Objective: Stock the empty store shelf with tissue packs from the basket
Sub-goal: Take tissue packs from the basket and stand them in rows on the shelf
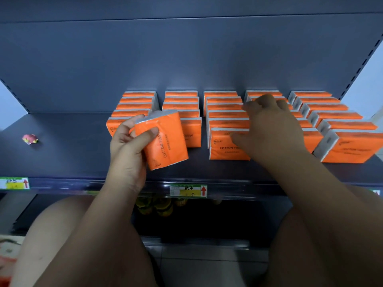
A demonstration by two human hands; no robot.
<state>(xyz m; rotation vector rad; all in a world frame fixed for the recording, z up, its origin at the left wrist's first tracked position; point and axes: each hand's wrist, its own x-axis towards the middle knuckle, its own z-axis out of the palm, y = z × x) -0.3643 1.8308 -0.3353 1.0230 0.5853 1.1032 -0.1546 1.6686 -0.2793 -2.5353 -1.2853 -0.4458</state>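
I am seeing the left hand (126, 146) gripping a tilted orange plastic-wrapped tissue pack (164, 139) between thumb and fingers, above the front of the dark grey metal shelf (68, 154). The right hand (269, 127) is lying palm-down, fingers spread, on the fourth of five rows of matching orange packs (228, 141) standing on the shelf.

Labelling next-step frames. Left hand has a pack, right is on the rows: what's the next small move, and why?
Probably set the held pack down upright at the front of one of the two left rows, likely the second row. The left hand holds it tilted just in front of those rows, which end further back than the third row. The right hand rests flat on the fourth row, holding nothing.
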